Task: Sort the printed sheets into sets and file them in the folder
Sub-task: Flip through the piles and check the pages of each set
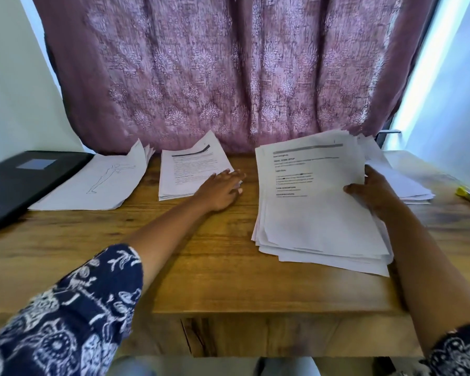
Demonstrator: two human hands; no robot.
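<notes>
A person sorts sheets at a wooden table [201,253]; the right hand [375,191] pinches the right edge of a thick, uneven stack [310,213], thumb on top, fingers hidden beneath, likely steadying it while sheets are dealt off; the left hand [220,189] lies flat, fingers straight and close together, on the near right corner of a text set [190,172], seemingly settling a sheet there; left of those fingertips lie the drawings [101,183], then a closed black folder [19,183], apparently not yet filled; another pile [407,185] sits just past the right knuckles.
</notes>
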